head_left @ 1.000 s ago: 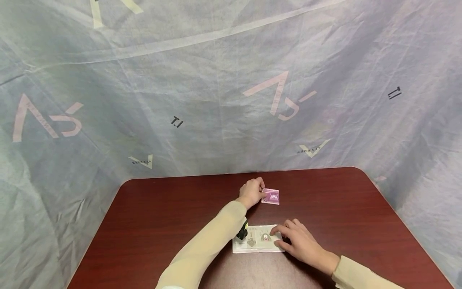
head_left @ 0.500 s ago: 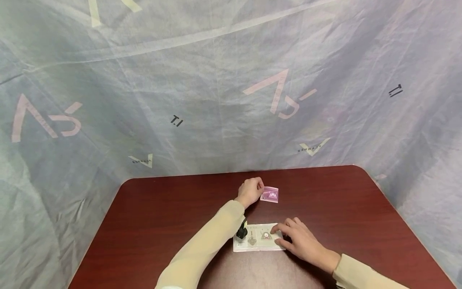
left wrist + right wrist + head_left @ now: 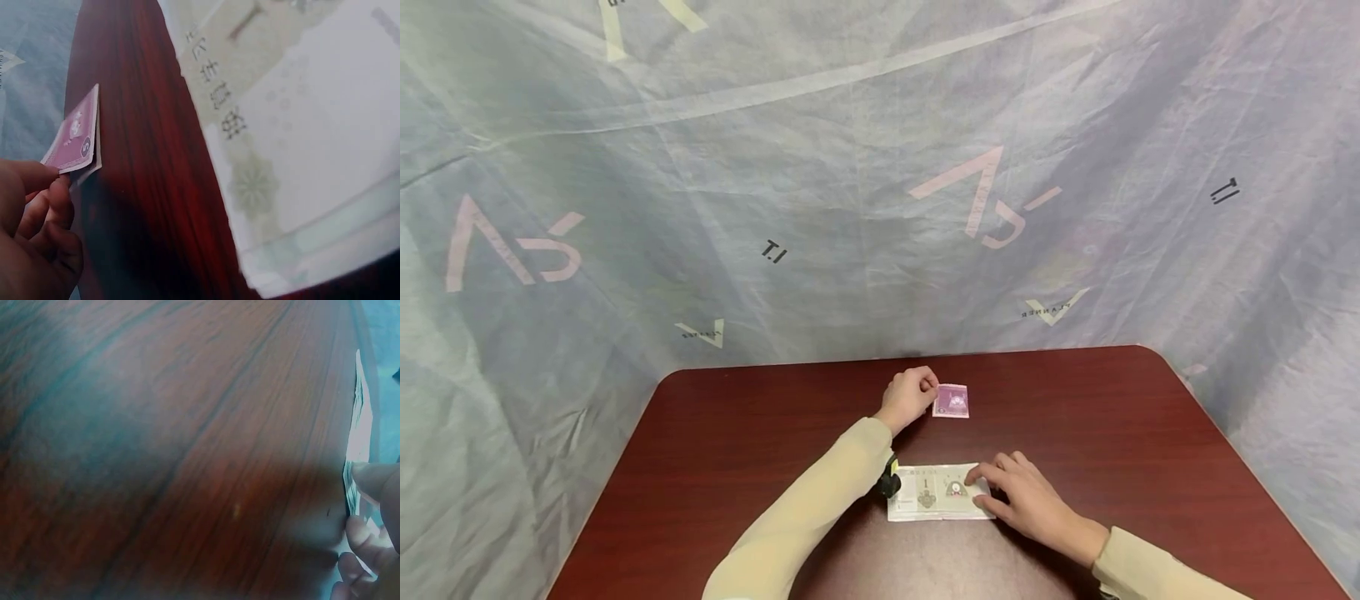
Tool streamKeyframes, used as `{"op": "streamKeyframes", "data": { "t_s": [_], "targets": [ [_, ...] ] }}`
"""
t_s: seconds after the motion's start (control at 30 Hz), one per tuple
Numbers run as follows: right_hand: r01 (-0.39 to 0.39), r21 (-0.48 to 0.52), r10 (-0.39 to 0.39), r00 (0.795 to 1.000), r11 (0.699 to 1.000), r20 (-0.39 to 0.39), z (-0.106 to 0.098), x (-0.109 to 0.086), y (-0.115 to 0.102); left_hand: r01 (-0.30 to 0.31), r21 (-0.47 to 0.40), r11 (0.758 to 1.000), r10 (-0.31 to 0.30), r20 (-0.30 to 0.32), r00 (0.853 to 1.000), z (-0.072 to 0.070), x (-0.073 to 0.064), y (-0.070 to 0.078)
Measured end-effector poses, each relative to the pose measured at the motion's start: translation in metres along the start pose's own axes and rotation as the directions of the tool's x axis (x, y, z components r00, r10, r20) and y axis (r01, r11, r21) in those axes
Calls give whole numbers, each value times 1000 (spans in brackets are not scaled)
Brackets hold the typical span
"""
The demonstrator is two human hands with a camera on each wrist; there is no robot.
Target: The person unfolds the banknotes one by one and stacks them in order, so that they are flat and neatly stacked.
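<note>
My left hand (image 3: 908, 395) pinches the left edge of a small purple banknote (image 3: 953, 402) between thumb and finger. In the left wrist view the note (image 3: 76, 134), marked with a 5, looks folded or doubled, with a second edge beneath. Nearer me lies a stack of pale green banknotes (image 3: 917, 493) with a 1 on top. My right hand (image 3: 1026, 504) rests on the right end of that stack. Its thumb and index fingertips touch the top note, and its other fingers are partly hidden. The stack's layered edge (image 3: 357, 431) shows in the right wrist view.
A dark red wooden table (image 3: 760, 450) with rounded far corners carries everything. Behind it and along the sides hangs a grey printed cloth (image 3: 850, 208). A black wrist camera (image 3: 889, 482) on my left sleeve hangs by the stack's left end.
My left hand has drawn the purple note slightly to the left. My right hand stays in place on the stack.
</note>
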State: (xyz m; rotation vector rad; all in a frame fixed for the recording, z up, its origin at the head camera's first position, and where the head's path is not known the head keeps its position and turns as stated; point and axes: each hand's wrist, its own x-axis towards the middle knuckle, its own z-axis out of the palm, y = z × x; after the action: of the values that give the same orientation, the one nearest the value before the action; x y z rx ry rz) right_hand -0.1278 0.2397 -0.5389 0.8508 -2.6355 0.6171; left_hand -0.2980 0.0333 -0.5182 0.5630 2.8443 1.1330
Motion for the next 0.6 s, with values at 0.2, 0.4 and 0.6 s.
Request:
{"op": "streamKeyframes", "data": {
  "t_s": [0.2,0.4,0.6],
  "targets": [
    [12,2,-12,1000,1000,-8,0,0,1,5,-45,999,-6,-28,1000,-7,-9,2],
    [19,-8,-19,1000,1000,-13,0,0,1,-15,-168,986,10,-32,999,-11,-20,4],
    [8,-11,-8,1000,1000,0,-1,0,-1,-26,-271,962,15,-42,999,-13,-32,5]
  ]
}}
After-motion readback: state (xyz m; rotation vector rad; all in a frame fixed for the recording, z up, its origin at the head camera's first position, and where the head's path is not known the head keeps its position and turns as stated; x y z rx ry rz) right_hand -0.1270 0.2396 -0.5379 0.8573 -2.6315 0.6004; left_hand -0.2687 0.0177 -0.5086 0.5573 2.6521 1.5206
